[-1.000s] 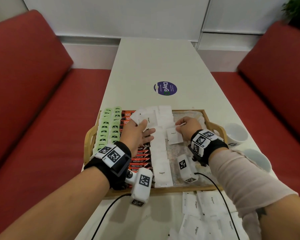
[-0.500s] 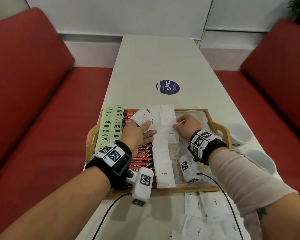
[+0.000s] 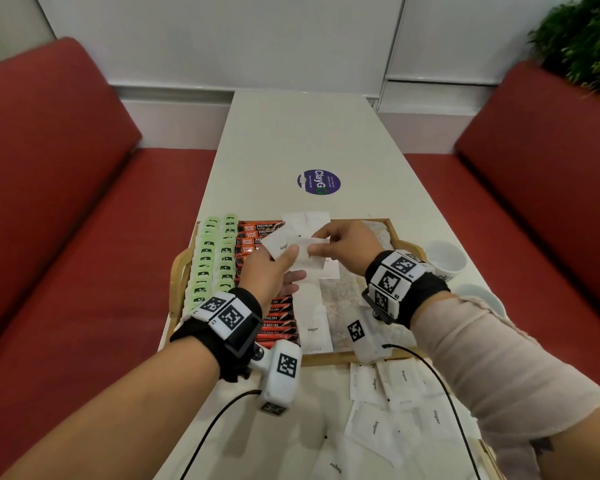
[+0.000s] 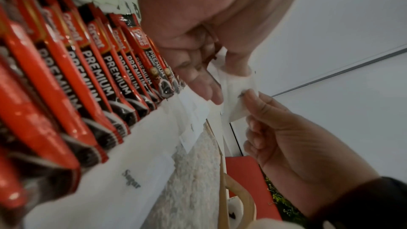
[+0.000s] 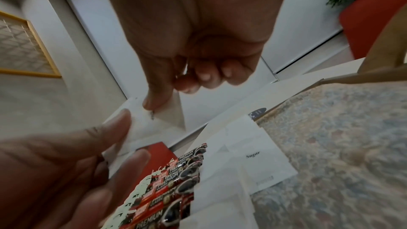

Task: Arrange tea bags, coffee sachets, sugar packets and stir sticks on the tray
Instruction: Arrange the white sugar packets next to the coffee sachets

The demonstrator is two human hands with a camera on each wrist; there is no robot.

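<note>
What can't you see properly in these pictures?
- Coffee sachets: in the head view, the middle of the row is hidden under the left hand.
- Held sugar packets: how many the left hand holds cannot be counted; they overlap, and the right hand pinches one.
- Stir sticks: none can be made out in any view.
- Cups: the right wrist band partly covers them.
- Loose sugar packets on the table: cut off by the bottom edge.

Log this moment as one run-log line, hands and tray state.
left hand: holds sugar packets | right hand: pinches one packet | tray: tea, coffee, sugar rows laid
</note>
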